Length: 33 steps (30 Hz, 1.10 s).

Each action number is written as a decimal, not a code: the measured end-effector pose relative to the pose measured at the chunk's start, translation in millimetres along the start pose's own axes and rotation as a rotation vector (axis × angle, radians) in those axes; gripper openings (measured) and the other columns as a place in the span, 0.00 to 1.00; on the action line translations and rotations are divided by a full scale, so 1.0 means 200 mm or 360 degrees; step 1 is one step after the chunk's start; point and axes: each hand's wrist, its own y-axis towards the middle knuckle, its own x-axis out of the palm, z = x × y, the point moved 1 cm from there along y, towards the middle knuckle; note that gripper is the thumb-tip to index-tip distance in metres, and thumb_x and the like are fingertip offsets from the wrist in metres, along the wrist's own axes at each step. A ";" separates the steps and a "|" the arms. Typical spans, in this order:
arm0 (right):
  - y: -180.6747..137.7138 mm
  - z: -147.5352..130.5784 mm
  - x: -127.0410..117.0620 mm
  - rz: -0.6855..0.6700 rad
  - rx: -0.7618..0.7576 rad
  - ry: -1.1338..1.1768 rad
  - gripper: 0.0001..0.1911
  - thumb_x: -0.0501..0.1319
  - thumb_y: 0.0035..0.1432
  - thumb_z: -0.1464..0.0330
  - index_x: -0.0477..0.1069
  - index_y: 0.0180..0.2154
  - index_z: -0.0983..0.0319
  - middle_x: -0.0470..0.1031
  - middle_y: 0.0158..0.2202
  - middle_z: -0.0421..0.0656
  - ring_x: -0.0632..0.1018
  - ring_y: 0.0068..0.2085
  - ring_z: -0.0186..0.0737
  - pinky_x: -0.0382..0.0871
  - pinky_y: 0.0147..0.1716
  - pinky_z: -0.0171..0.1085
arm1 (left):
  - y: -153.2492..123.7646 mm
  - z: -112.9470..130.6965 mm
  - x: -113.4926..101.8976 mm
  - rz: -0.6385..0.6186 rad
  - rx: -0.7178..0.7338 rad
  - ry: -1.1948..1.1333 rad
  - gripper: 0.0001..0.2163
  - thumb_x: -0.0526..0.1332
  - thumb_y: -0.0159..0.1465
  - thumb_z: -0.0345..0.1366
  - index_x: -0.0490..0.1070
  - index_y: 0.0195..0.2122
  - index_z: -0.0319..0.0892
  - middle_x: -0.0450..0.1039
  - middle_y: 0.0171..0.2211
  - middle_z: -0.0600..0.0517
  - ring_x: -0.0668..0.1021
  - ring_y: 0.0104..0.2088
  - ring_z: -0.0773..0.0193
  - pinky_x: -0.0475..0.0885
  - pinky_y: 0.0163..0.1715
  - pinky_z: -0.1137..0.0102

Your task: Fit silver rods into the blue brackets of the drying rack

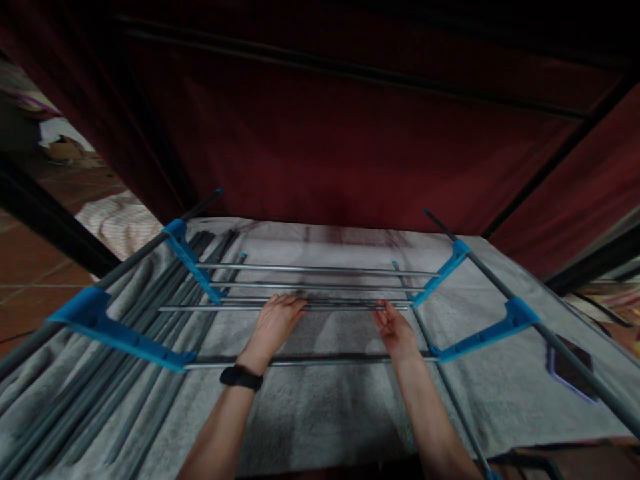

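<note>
A rack of grey metal rods (320, 270) with blue plastic connectors (117, 333) stands on a grey towel (320, 400). My left hand (273, 323), with a black watch on its wrist, reaches forward with fingers curled onto a thin grey rod (340, 307) in the middle of the rack. My right hand (395, 327) holds the same rod further right, fingers closed on it. Both forearms pass over a nearer crossbar (310, 362) that runs between two blue connectors.
A bundle of loose grey rods (100, 400) lies on the towel at the left. A dark flat object (570, 367) rests on the towel at the right. Dark red fabric walls on a black frame (350, 133) rise behind. Reddish tiled floor (30, 280) shows at the left.
</note>
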 end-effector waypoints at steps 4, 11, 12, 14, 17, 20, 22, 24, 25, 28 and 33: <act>0.05 -0.07 -0.06 0.0159 -0.0064 0.0009 0.04 0.61 0.57 0.73 0.70 0.30 0.60 0.76 0.25 0.34 0.77 0.28 0.28 0.76 0.36 0.32 | -0.02 -0.01 -0.02 -0.0043 -0.0037 0.0010 0.09 0.58 0.66 0.34 0.75 0.45 0.46 0.78 0.41 0.49 0.77 0.44 0.58 0.65 0.48 0.63; 0.14 -0.24 -0.20 0.0363 -0.0075 0.0030 0.07 0.57 0.59 0.74 0.69 0.28 0.61 0.70 0.20 0.32 0.69 0.18 0.23 0.72 0.25 0.26 | -0.04 -0.01 -0.06 -0.0131 -0.0097 0.0123 0.06 0.59 0.66 0.34 0.74 0.40 0.45 0.78 0.39 0.50 0.76 0.43 0.59 0.64 0.48 0.64; 0.15 -0.25 -0.21 0.0396 -0.0063 0.0031 0.07 0.56 0.59 0.75 0.69 0.28 0.61 0.70 0.20 0.32 0.71 0.19 0.24 0.72 0.26 0.26 | -0.05 0.00 -0.06 -0.0153 -0.0091 0.0139 0.05 0.59 0.66 0.34 0.74 0.40 0.45 0.78 0.39 0.49 0.77 0.43 0.59 0.64 0.48 0.64; 0.15 -0.27 -0.21 0.0432 -0.0006 -0.0008 0.08 0.55 0.58 0.77 0.69 0.29 0.61 0.72 0.23 0.34 0.75 0.23 0.27 0.74 0.26 0.29 | -0.05 0.02 -0.06 -0.0179 -0.0067 0.0160 0.05 0.59 0.66 0.35 0.73 0.40 0.44 0.77 0.39 0.49 0.77 0.43 0.58 0.65 0.48 0.64; 0.14 -0.24 -0.16 0.0384 0.0102 -0.0121 0.10 0.54 0.58 0.78 0.69 0.30 0.61 0.75 0.28 0.36 0.78 0.28 0.29 0.75 0.28 0.30 | -0.05 0.05 -0.04 -0.0187 -0.0034 0.0186 0.06 0.57 0.67 0.32 0.73 0.40 0.44 0.77 0.38 0.49 0.76 0.42 0.59 0.65 0.47 0.64; 0.12 -0.16 -0.11 0.0269 0.0164 -0.0191 0.09 0.54 0.59 0.78 0.70 0.30 0.61 0.76 0.30 0.38 0.78 0.31 0.29 0.76 0.29 0.31 | -0.04 0.07 -0.03 -0.0194 -0.0017 0.0221 0.07 0.56 0.66 0.29 0.73 0.41 0.44 0.76 0.38 0.49 0.76 0.42 0.60 0.65 0.47 0.64; 0.12 -0.12 -0.10 0.0213 0.0151 -0.0185 0.08 0.56 0.60 0.77 0.70 0.31 0.62 0.76 0.31 0.38 0.79 0.33 0.30 0.77 0.31 0.31 | -0.04 0.07 -0.02 -0.0183 0.0008 0.0233 0.08 0.56 0.66 0.28 0.73 0.42 0.44 0.76 0.38 0.49 0.76 0.42 0.60 0.66 0.47 0.64; 0.12 -0.10 -0.11 0.0198 0.0087 -0.0151 0.07 0.57 0.60 0.76 0.70 0.31 0.62 0.75 0.31 0.37 0.79 0.33 0.30 0.78 0.33 0.32 | -0.04 0.08 -0.01 -0.0160 0.0033 0.0229 0.08 0.56 0.66 0.28 0.73 0.41 0.44 0.76 0.37 0.49 0.76 0.41 0.59 0.66 0.46 0.64; 0.12 -0.10 -0.12 0.0203 0.0047 -0.0134 0.06 0.58 0.59 0.76 0.70 0.31 0.62 0.75 0.30 0.37 0.79 0.33 0.29 0.78 0.33 0.32 | -0.04 0.08 -0.01 -0.0154 0.0045 0.0222 0.08 0.56 0.66 0.28 0.73 0.41 0.44 0.76 0.37 0.49 0.76 0.41 0.59 0.66 0.46 0.64; 0.13 -0.11 -0.14 0.0231 -0.0048 -0.0103 0.06 0.58 0.59 0.76 0.70 0.31 0.61 0.74 0.30 0.35 0.78 0.31 0.27 0.77 0.33 0.31 | -0.04 0.09 0.00 -0.0156 0.0083 0.0193 0.08 0.56 0.66 0.28 0.73 0.42 0.44 0.76 0.37 0.49 0.76 0.41 0.60 0.66 0.45 0.65; 0.14 -0.13 -0.17 0.0275 -0.0123 -0.0098 0.07 0.56 0.59 0.76 0.68 0.31 0.61 0.73 0.30 0.35 0.77 0.31 0.27 0.77 0.32 0.31 | -0.04 0.13 0.03 -0.0198 0.0126 0.0208 0.10 0.54 0.66 0.26 0.72 0.43 0.43 0.76 0.39 0.48 0.76 0.42 0.60 0.66 0.47 0.63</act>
